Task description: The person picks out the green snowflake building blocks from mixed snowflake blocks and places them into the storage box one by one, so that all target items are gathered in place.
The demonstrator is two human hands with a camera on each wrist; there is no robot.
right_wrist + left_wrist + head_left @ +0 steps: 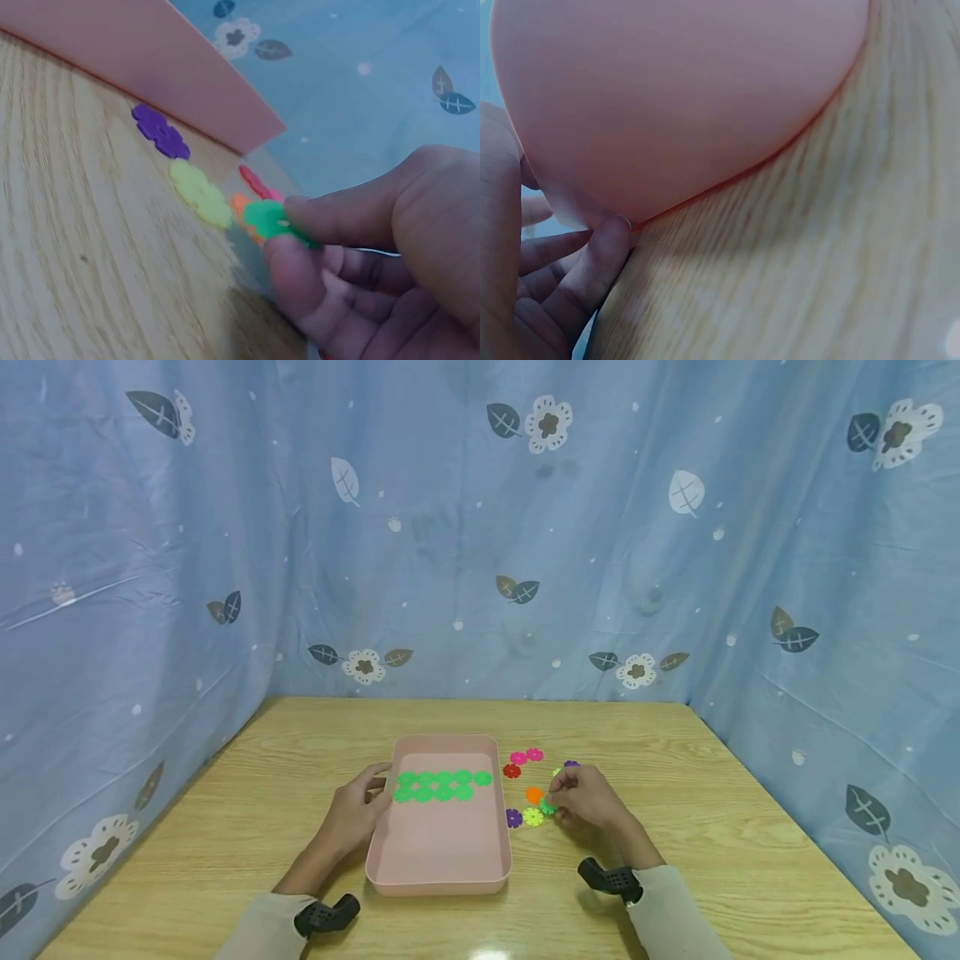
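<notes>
A shallow pink tray [442,860] lies on the table, with two rows of green flower-shaped plastic discs [444,778] across its upper half. My left hand [358,810] holds the tray's left side, thumb and fingers at the edge of its wall in the left wrist view. To the right of the tray, my right hand [592,797] pinches one green flower disc [262,217] between thumb and index finger. Beside that disc are an orange disc [533,795], a yellow disc [200,193] and a purple disc [160,131], close to the tray's wall.
Beyond them, a red disc [512,772] and two pink discs [518,758] lie near the tray's upper right side. Another purple disc [572,764] shows partly behind my right hand. A blue patterned curtain [480,527] encloses the wooden table [720,835] at the back and sides.
</notes>
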